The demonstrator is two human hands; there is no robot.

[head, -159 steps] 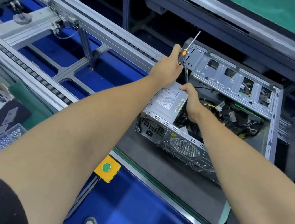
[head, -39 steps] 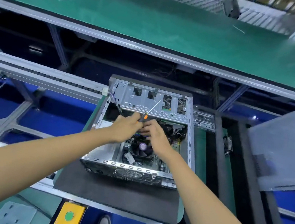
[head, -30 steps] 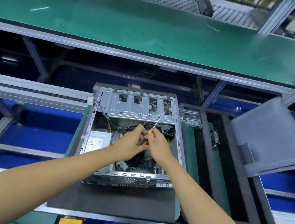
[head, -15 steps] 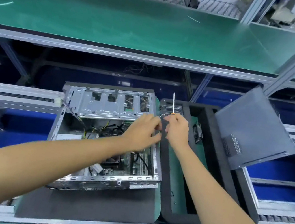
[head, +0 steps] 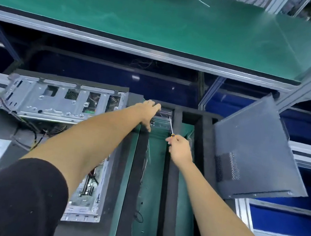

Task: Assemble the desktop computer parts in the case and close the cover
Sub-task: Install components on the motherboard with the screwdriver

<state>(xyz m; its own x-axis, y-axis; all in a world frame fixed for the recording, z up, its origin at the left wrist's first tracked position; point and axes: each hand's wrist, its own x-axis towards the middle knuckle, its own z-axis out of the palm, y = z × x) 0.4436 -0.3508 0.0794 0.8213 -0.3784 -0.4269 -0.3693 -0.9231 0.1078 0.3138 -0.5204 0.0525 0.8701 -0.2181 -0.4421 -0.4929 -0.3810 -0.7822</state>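
Metal bracket (head: 162, 119) in the foam tray (head: 167, 199) is covered by left hand (head: 147, 114), grip can't be told; screwdriver (head: 170, 126), pinched in right hand (head: 180, 151), prob best kept clear of the bracket while it's lifted out.

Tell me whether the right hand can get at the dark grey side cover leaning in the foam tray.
Probably yes, once freed: the right hand holds an orange-handled screwdriver, but the dark grey side cover leans just right of it with nothing between.
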